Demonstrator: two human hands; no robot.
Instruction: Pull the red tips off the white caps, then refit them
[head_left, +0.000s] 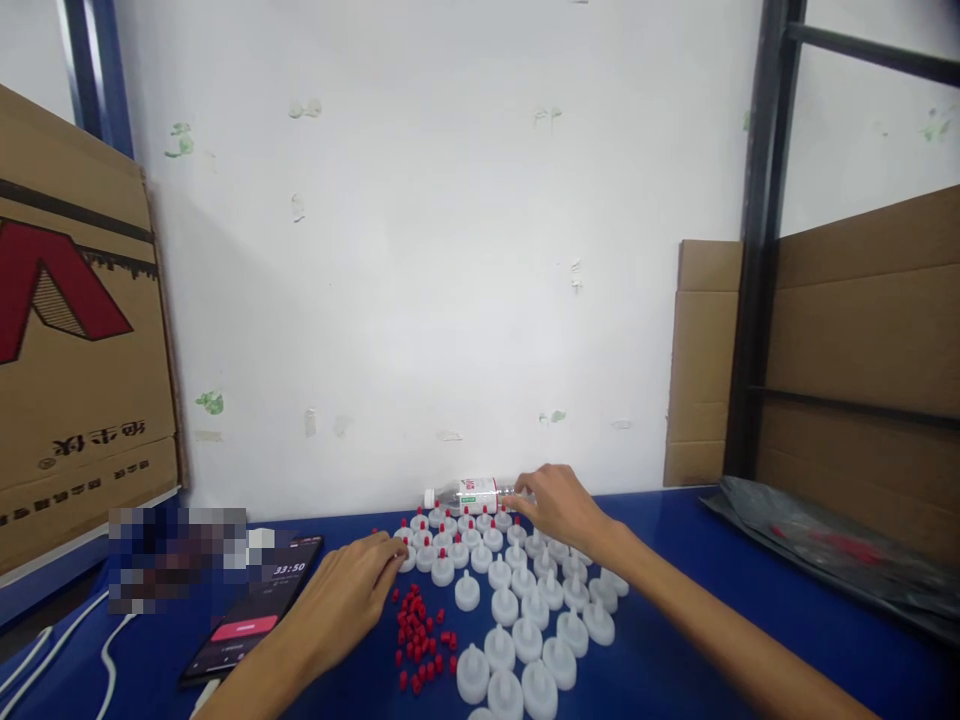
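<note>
My left hand (pixel 358 578) is at the left edge of a group of white nozzle caps (pixel 467 592). Its fingers are pinched together at one white cap (pixel 406 560), whose tip they cover. Small red tip covers (pixel 417 632) lie in a loose pile in front of this hand. My right hand (pixel 559 503) reaches to the back, its thumb and fingers around the base end of a clear plastic bottle (pixel 478 494) lying on its side. Several caps near the bottle wear red tips; those to the right and front have bare white nozzles.
A phone (pixel 259 610) showing a timer lies left of my left arm, with white cables (pixel 112 650) beside it. A printed cardboard box (pixel 82 400) stands at the left. Grey plastic bags (pixel 832 550) lie at the right. A white wall (pixel 435 250) closes off the blue table's (pixel 675 560) back.
</note>
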